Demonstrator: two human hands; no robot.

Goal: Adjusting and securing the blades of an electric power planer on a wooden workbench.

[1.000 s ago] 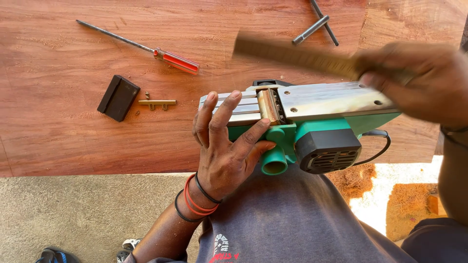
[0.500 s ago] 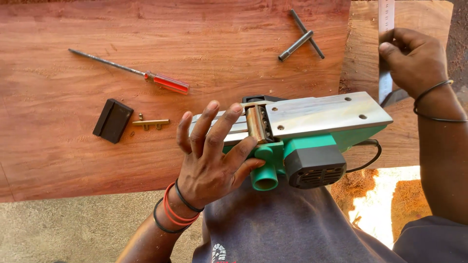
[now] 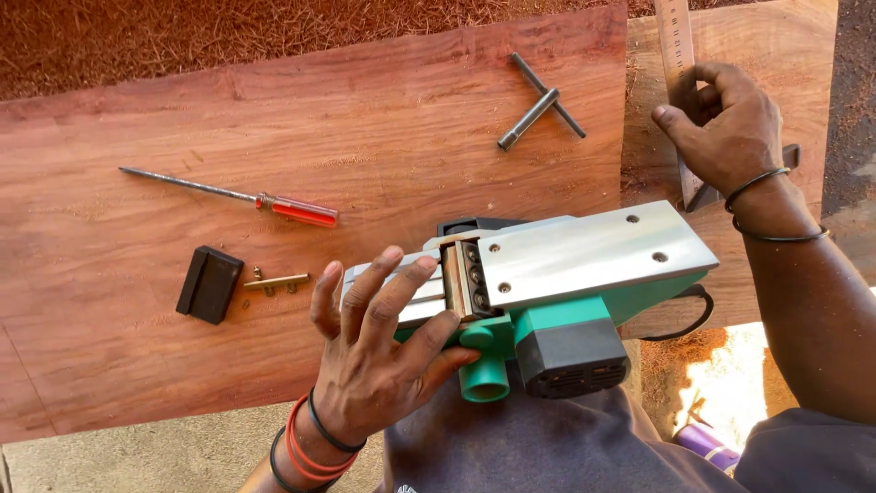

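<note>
A broad reddish-brown wooden board (image 3: pixel 365 119) fills most of the frame, its grain running left to right in darker streaks. Along the upper edge of the frame lies a bed of red-brown sawdust and wood shavings (image 3: pixel 228 36), coarse and loose. At the upper right, a second, paler plank (image 3: pixel 803 55) lies just beside the board, a narrow seam between them. Below the board, at the lower left, a strip of grey concrete floor (image 3: pixel 137 456) shows. At the lower right, hard sunlight strikes the ground (image 3: pixel 730 383), bleaching it nearly white beside a small heap of sawdust. Light is bright daylight throughout.
</note>
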